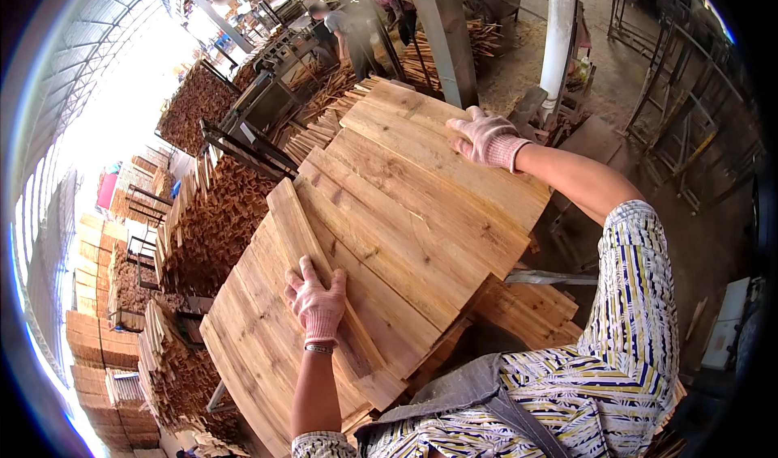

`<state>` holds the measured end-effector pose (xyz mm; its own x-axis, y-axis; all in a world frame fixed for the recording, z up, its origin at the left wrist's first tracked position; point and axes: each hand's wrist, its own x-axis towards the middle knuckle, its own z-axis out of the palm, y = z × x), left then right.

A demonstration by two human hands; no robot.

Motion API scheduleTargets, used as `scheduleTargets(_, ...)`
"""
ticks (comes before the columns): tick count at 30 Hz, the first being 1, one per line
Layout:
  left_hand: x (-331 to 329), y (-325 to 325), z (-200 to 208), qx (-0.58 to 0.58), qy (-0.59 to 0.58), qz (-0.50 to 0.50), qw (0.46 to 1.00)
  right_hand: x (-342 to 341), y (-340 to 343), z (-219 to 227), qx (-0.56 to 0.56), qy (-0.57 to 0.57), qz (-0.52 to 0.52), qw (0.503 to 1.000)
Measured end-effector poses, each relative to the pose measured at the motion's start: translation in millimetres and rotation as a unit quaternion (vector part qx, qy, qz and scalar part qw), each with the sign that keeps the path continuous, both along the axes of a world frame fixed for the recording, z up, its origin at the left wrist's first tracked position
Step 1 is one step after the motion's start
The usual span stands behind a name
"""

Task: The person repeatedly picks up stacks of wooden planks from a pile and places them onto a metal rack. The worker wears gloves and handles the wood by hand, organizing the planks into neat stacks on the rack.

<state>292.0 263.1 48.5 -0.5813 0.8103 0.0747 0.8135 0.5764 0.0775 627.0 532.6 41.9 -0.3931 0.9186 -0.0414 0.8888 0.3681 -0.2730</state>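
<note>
A broad layer of pale brown wooden boards lies side by side in front of me, their ends uneven. A narrower plank rests on top, slanting across the boards on the left. My left hand, in a pinkish knit glove, spans this plank with thumb and fingers on either side. My right hand, gloved alike, is at the far right side of the layer. Its fingers stretch out over the outermost board, with no separate piece in them.
More boards show lower down on the right. Tall stacks of sticks stand along the left. A white post and a grey column rise beyond the boards. Another person stands farther back; metal frames are at right.
</note>
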Motion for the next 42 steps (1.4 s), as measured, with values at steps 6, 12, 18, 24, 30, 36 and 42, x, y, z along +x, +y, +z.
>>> scheduleTargets(6,-9.8,2.5,4.1,0.026,-0.061,-0.027,0.997,-1.0,-20.1,-9.4,0.211,-0.017,0.003,0.977)
scheduleTargets(12,0.0,-5.1,22.1,0.211,-0.492,-0.071,0.842,-89.3,-93.5,-10.4,-0.145,0.466,0.098,0.867)
scheduleTargets(18,76.6,-12.1,42.2,0.242,-0.568,-0.321,0.718,-160.6,-219.9,37.7,-0.186,0.814,-0.050,0.548)
scheduleTargets(24,49.9,-45.0,76.2,0.169,-0.412,-0.522,0.727,-88.3,-248.4,35.6,-0.025,0.874,-0.132,0.467)
scheduleTargets(30,-90.8,-98.5,24.2,0.044,-0.229,-0.242,0.942,-46.5,-238.1,-35.4,0.047,0.783,-0.379,0.490)
scheduleTargets(36,-96.1,-117.9,-19.0,0.000,0.039,-0.282,0.959,-108.9,-212.7,-85.6,0.037,0.636,-0.494,0.592)
scheduleTargets(42,-95.0,-119.5,-15.8,0.077,-0.059,-0.282,0.954,-92.8,-219.5,-98.8,0.104,0.708,-0.399,0.574)
